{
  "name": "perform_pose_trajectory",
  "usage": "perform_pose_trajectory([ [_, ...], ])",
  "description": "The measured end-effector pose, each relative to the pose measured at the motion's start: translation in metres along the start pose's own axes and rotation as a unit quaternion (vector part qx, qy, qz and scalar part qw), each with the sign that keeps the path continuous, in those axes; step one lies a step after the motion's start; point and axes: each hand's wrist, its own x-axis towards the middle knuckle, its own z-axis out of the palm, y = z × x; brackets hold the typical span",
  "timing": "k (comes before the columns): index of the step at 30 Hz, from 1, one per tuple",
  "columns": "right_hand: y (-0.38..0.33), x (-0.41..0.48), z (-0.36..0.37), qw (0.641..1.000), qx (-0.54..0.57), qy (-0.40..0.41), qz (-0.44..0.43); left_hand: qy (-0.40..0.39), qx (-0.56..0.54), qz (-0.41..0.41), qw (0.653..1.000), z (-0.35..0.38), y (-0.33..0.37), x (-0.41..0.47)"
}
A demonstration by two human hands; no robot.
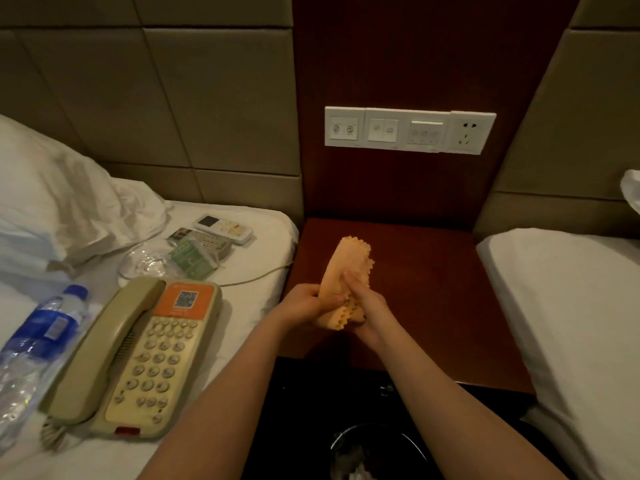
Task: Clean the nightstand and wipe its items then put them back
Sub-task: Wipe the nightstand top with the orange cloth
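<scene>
A folded orange cloth (348, 263) with zigzag edges is held over the dark wooden nightstand (426, 289). My left hand (306, 303) grips its lower left side and my right hand (367, 306) grips its lower right side. On the left bed (249, 306) lie the nightstand's items: a beige telephone (138, 355), a water bottle (38, 344), a white remote (223, 228), a glass dish (147, 261) and small packets (197, 251).
A white pillow (59, 202) lies at the far left. A second bed (568, 306) borders the nightstand on the right. A switch and socket panel (410, 130) sits on the wall. A waste bin (374, 452) stands below the nightstand.
</scene>
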Motion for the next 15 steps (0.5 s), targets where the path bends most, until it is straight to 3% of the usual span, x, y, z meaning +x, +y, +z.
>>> perform_pose_trajectory([
  [3,-0.011,0.019,0.015,0.992,-0.096,0.058,-0.060,0.018,0.003,-0.026,1.000,-0.026,0.007,0.016],
  [6,-0.021,0.041,0.022,0.974,-0.201,0.049,-0.094,0.103,-0.035,-0.057,0.992,-0.057,0.009,0.040],
  [10,-0.027,0.070,0.034,0.967,-0.233,0.042,-0.090,0.249,-0.169,-0.107,0.948,-0.099,-0.006,0.082],
  [15,-0.016,0.108,0.051,0.965,-0.251,0.038,-0.067,0.320,-0.298,-0.105,0.893,-0.118,-0.027,0.126],
])
